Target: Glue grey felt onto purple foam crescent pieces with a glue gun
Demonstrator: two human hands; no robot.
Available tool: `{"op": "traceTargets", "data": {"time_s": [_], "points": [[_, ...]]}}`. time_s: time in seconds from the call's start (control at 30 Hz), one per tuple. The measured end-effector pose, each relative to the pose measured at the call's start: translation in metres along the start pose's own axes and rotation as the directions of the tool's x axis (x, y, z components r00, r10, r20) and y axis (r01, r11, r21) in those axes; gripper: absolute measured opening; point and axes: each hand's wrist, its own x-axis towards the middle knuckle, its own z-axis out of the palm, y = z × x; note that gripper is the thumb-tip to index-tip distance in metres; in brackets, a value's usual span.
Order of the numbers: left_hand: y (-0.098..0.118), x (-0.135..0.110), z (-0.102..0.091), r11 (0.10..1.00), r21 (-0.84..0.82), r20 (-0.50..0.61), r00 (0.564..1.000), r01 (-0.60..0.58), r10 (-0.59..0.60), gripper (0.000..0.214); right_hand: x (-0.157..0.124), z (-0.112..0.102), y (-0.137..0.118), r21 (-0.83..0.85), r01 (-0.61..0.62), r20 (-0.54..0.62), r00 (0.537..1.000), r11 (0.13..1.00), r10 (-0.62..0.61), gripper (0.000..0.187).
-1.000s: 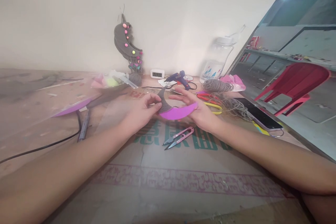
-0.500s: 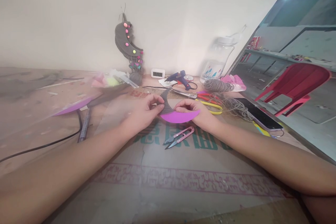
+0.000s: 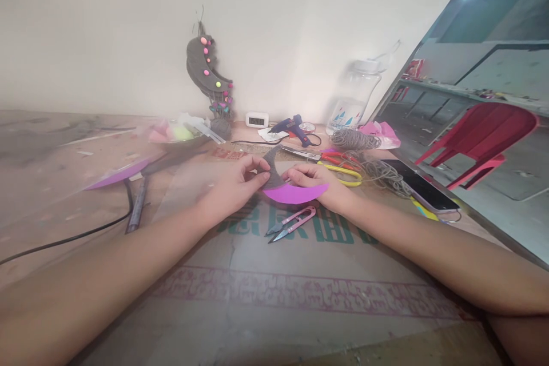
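Observation:
Between my hands is a purple crescent cutout (image 3: pixel 295 193), its left part wrapped in grey yarn and its right part bare. My left hand (image 3: pixel 240 180) pinches the yarn-covered part between thumb and fingers. Behind the crescent, my right hand (image 3: pixel 311 180) is closed with its fingers curled at the inner edge; what its fingertips grip is partly hidden. Just below the crescent, pink thread snips (image 3: pixel 293 224) lie on a printed cardboard sheet (image 3: pixel 257 263). Loose grey yarn (image 3: pixel 381 174) lies tangled to the right of my right hand.
At the back stand a glue gun (image 3: pixel 294 127), a small clock (image 3: pixel 257 119) and a clear bottle (image 3: pixel 354 97). Yellow-handled scissors (image 3: pixel 343 175) and a phone (image 3: pixel 422 189) lie to the right. A finished grey crescent (image 3: pixel 208 71) hangs at the wall.
The crescent has tilted slightly, its bare purple part a little lower. Both hands keep nearly the same place, and the whole view has shifted slightly.

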Motion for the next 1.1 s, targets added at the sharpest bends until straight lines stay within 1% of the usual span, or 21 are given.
{"op": "traceTargets", "data": {"time_s": [0.07,0.13,0.23,0.3,0.37,0.47,0.57,0.63,0.9,1.1], "points": [[0.001,-0.001,0.001,1.000,0.022,-0.003,1.000,0.003,-0.002,0.018,0.000,0.000,-0.002,-0.016,0.001,0.034,0.999,1.000,0.000,0.038],[0.003,-0.002,0.002,0.999,0.041,0.001,1.000,-0.004,0.004,0.019,0.001,0.001,-0.003,-0.031,0.014,0.057,0.998,0.999,-0.012,0.033],[0.007,-0.004,0.001,1.000,-0.007,0.011,1.000,-0.017,0.017,0.028,0.003,0.002,-0.003,0.006,0.007,0.055,0.998,1.000,-0.008,0.029],[0.009,-0.005,0.001,0.997,-0.077,0.025,1.000,-0.011,0.012,0.034,0.003,0.002,-0.002,0.054,-0.015,0.028,1.000,0.998,0.014,0.030],[0.011,-0.006,0.001,0.992,-0.125,0.055,0.998,0.007,0.000,0.035,0.002,0.002,-0.001,0.109,-0.032,-0.005,0.999,0.994,0.033,0.032],[0.010,-0.007,0.003,0.994,-0.112,0.101,0.995,0.011,0.000,0.038,0.003,0.000,0.001,0.175,-0.039,-0.064,0.997,0.984,0.051,0.033],[0.009,-0.008,0.006,0.994,-0.105,0.094,0.995,0.001,0.009,0.054,0.003,0.000,0.001,0.155,-0.005,-0.129,0.991,0.988,0.025,0.031],[0.008,-0.006,0.006,0.994,-0.111,0.074,0.997,0.002,0.006,0.059,0.003,0.000,0.000,0.111,0.016,-0.143,0.990,0.994,0.000,0.030],[0.001,-0.002,0.003,0.999,-0.001,0.065,0.997,0.034,-0.033,0.039,0.001,0.001,0.000,-0.006,0.088,-0.134,0.987,0.996,-0.088,0.028],[0.003,-0.001,0.001,1.000,-0.005,0.030,1.000,0.006,-0.005,0.029,0.003,0.000,0.002,-0.064,0.088,-0.143,0.985,0.994,-0.097,0.028]]}}
